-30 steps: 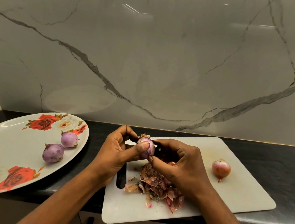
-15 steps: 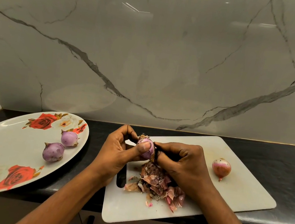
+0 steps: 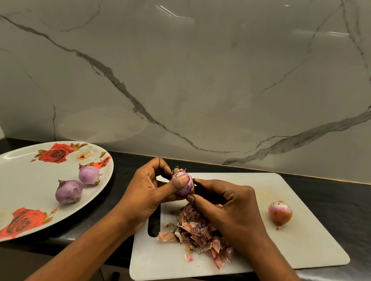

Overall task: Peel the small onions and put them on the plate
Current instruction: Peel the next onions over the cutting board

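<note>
My left hand (image 3: 148,194) grips a small purple onion (image 3: 186,185) above the white cutting board (image 3: 302,243), thumb pressed across its front, dry root tuft pointing up. My right hand (image 3: 230,209) has its fingertips pinched at the onion's lower right side; what they pinch is hidden. A heap of onion skins (image 3: 199,234) lies on the board under both hands. An unpeeled pink onion (image 3: 280,212) sits on the board to the right. Two peeled purple onions (image 3: 69,191) (image 3: 89,174) rest on the rose-patterned plate (image 3: 1,188) at the left.
The plate and board sit on a black countertop (image 3: 357,206), the board overhanging its front edge. A marble wall (image 3: 187,71) rises directly behind. The board's handle slot (image 3: 153,224) is just below my left wrist.
My right hand's fingertips have shifted slightly along the onion's lower right side. The onion stays in my left hand at about the same spot.
</note>
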`<state>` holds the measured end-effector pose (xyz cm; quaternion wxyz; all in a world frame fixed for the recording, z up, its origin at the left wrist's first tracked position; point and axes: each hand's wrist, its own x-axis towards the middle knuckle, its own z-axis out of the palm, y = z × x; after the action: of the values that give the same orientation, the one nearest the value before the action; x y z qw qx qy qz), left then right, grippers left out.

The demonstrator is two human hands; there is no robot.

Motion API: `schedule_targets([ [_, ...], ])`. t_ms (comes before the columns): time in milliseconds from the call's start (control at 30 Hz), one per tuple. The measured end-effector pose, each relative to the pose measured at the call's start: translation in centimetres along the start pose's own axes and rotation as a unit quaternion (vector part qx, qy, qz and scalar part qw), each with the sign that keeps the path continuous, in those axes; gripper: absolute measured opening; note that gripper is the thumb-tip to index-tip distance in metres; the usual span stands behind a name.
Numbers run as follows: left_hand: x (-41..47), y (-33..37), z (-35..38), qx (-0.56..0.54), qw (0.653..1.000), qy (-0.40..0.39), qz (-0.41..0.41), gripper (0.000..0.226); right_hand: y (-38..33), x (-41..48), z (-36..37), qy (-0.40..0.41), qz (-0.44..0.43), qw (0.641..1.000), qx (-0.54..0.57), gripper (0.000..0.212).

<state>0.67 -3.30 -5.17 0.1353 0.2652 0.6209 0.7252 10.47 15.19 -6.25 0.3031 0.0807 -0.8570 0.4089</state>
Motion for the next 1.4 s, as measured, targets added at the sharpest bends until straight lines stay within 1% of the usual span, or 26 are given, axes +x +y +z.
schedule_targets([
  [267, -0.01, -0.11, -0.05, -0.005, 1.0, -0.001, -0.007, 0.036, 0.04, -0.06, -0.15, 0.023, 0.03, 0.999, 0.034, 0.024],
  [400, 0.08, -0.34, -0.2, -0.013, 1.0, 0.0, -0.006, 0.035, 0.29, 0.04, -0.04, 0.047, 0.044, 0.998, 0.018, 0.02],
  [533, 0.22, -0.48, -0.37, -0.022, 1.0, 0.01, -0.01, 0.042, 0.52, 0.13, -0.04, 0.079, 0.066, 0.995, 0.009, 0.017],
  [667, 0.33, -0.41, -0.42, -0.053, 0.998, 0.018, -0.021, 0.051, 0.39, 0.09, -0.18, 0.115, 0.086, 0.99, -0.002, 0.015],
  [733, 0.39, -0.31, -0.46, -0.071, 0.997, 0.017, -0.029, 0.057, 0.37, 0.11, -0.25, 0.131, 0.089, 0.987, -0.006, 0.016],
  [800, 0.44, -0.24, -0.47, -0.078, 0.996, 0.009, -0.03, 0.057, 0.38, 0.11, -0.29, 0.141, 0.093, 0.986, -0.012, 0.014],
  [867, 0.46, -0.27, -0.54, -0.084, 0.996, -0.005, -0.029, 0.055, 0.47, 0.17, -0.33, 0.136, 0.101, 0.986, -0.008, 0.009],
  [967, 0.45, -0.28, -0.53, -0.11, 0.993, -0.021, -0.04, 0.046, 0.54, 0.31, -0.18, 0.117, 0.103, 0.988, -0.01, 0.013],
  [1067, 0.47, -0.49, -0.64, -0.122, 0.99, -0.043, -0.05, 0.041, 0.19, 0.26, -0.12, 0.095, 0.081, 0.992, -0.003, 0.006],
  [1100, 0.46, -0.54, -0.7, -0.126, 0.989, -0.054, -0.05, 0.041, 0.03, 0.21, -0.11, 0.081, 0.068, 0.994, -0.002, 0.008],
  [1233, 0.31, -0.45, -0.49, -0.149, 0.983, -0.094, -0.05, 0.048, -0.23, 0.21, 0.06, 0.023, 0.033, 0.999, -0.011, 0.036],
  [1333, 0.16, -0.32, -0.33, -0.141, 0.983, -0.106, -0.046, 0.046, -0.22, 0.22, 0.06, 0.018, 0.026, 1.0, -0.004, 0.044],
  [1400, 0.08, -0.3, -0.21, -0.127, 0.985, -0.111, -0.04, 0.041, -0.3, 0.11, -0.05, 0.02, 0.018, 1.0, 0.004, 0.046],
])
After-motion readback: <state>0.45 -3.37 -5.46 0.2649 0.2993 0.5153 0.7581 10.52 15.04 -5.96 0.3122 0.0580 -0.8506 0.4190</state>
